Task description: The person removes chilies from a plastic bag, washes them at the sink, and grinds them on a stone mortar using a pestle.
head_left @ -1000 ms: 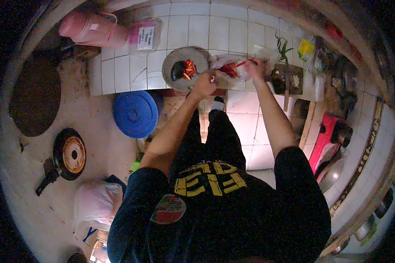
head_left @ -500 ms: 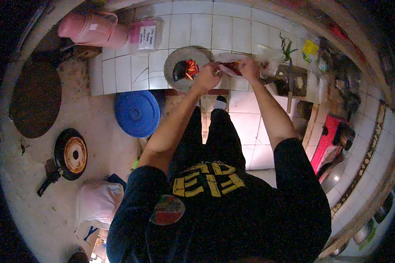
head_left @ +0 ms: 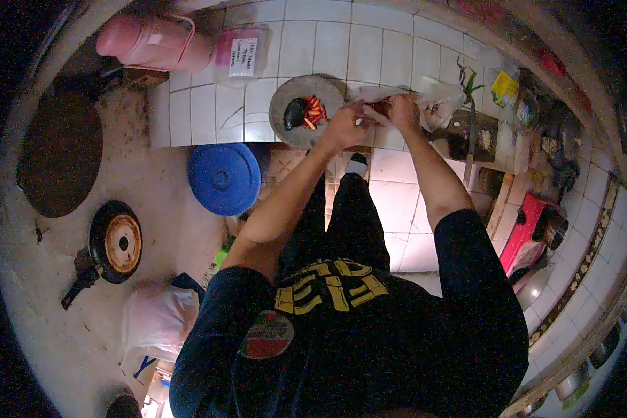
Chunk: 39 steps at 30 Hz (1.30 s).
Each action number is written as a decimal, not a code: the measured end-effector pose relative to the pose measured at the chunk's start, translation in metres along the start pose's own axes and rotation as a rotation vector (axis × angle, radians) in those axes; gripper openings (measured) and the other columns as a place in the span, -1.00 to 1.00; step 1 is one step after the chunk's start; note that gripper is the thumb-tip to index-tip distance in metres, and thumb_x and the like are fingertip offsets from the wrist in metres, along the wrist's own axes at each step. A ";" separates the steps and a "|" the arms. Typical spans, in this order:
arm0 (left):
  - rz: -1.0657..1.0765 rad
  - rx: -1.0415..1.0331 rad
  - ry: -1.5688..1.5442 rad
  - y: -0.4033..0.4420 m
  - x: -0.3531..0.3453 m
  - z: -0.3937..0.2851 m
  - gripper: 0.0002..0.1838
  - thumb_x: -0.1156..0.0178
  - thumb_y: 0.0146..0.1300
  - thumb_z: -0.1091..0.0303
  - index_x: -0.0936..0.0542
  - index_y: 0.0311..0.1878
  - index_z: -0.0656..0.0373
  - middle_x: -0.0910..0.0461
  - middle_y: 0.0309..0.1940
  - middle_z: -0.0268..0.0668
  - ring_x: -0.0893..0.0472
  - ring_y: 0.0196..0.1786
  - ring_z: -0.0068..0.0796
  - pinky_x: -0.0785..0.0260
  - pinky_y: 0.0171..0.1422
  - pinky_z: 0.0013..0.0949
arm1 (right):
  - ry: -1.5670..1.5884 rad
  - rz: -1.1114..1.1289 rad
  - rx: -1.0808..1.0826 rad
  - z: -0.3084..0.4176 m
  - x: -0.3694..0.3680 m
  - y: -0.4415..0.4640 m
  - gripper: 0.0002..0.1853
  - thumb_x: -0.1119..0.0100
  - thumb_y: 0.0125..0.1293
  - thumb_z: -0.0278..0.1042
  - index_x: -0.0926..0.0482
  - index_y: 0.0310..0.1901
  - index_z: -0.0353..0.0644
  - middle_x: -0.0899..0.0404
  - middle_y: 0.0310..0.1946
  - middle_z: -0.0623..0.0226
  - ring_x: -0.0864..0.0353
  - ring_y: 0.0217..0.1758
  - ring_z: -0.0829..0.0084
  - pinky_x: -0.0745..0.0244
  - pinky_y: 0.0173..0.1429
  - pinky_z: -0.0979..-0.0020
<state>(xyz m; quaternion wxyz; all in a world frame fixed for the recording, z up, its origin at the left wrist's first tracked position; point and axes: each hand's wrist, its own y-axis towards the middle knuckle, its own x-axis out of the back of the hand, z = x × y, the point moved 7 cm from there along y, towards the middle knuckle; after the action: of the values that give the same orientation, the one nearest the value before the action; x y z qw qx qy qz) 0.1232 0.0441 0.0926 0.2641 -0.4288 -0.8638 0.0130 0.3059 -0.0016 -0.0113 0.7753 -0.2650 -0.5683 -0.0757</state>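
Note:
My left hand and my right hand are both closed on a clear plastic bag, held stretched between them at the counter's front edge. Something reddish shows faintly inside the bag, but I cannot make out its kind. Left of the bag lies a round grey stone mortar. In it are several red and orange chillies beside a black pestle head. My left hand is over the mortar's right edge. Just right of my right hand is another crumpled clear bag.
A pink flask and a labelled pink-lidded container stand at the counter's left. A knife lies at the right near a yellow packet. Below left are a blue lid and a black pan.
The view has shifted slightly, moving the counter rightward in the picture. Both hands keep hold of the bag; its red contents show less, and my left hand's fingers have turned a little.

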 end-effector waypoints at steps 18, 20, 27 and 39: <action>-0.083 0.098 0.132 0.006 -0.011 0.035 -0.52 -0.20 0.03 0.23 -0.56 0.05 0.23 -0.57 -0.09 0.06 -0.55 0.00 0.04 -0.40 0.12 -0.13 | 0.366 0.107 0.190 0.012 0.041 -0.040 -0.75 -0.17 0.24 -0.18 -0.66 -0.16 -0.13 -0.65 -0.36 0.18 -0.63 -0.25 0.29 -0.48 -0.15 0.29; -0.106 0.083 0.245 -0.002 -0.007 0.016 -0.54 -0.20 0.03 0.24 -0.58 0.02 0.23 -0.59 -0.14 0.06 -0.57 -0.05 0.03 -0.42 0.09 -0.13 | 0.623 0.103 0.124 0.007 0.043 -0.056 -0.73 -0.18 0.28 -0.16 -0.66 -0.11 -0.11 -0.67 -0.36 0.29 -0.61 -0.24 0.42 -0.46 -0.14 0.35; -0.137 0.326 -0.858 -0.002 -0.036 -0.011 -0.80 -0.20 0.26 0.27 -0.63 -0.16 0.16 -0.64 -0.33 -0.31 -0.60 -0.31 -0.46 -0.44 -0.21 -0.36 | 1.492 0.200 -0.253 0.011 0.021 -0.084 -0.57 -0.31 0.20 -0.13 -0.57 0.03 -0.19 -0.58 -0.04 0.42 -0.56 -0.04 0.40 -0.48 -0.02 0.40; -0.045 0.491 -1.062 -0.006 -0.047 -0.021 -0.91 -0.24 0.24 0.37 -0.62 -0.22 0.13 -0.62 -0.36 -0.37 -0.57 -0.33 -0.57 -0.44 -0.24 -0.45 | 1.045 0.067 -0.054 0.018 0.074 -0.106 -0.76 -0.18 0.30 -0.31 -0.61 -0.06 -0.22 -0.62 -0.24 0.38 -0.52 -0.18 0.60 -0.42 -0.10 0.55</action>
<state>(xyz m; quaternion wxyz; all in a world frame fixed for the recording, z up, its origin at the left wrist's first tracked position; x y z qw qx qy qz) 0.1522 0.0006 0.0914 -0.1134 -0.2713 -0.8585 0.4201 0.2715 -0.0688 0.0952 0.9502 -0.2298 -0.0948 -0.1877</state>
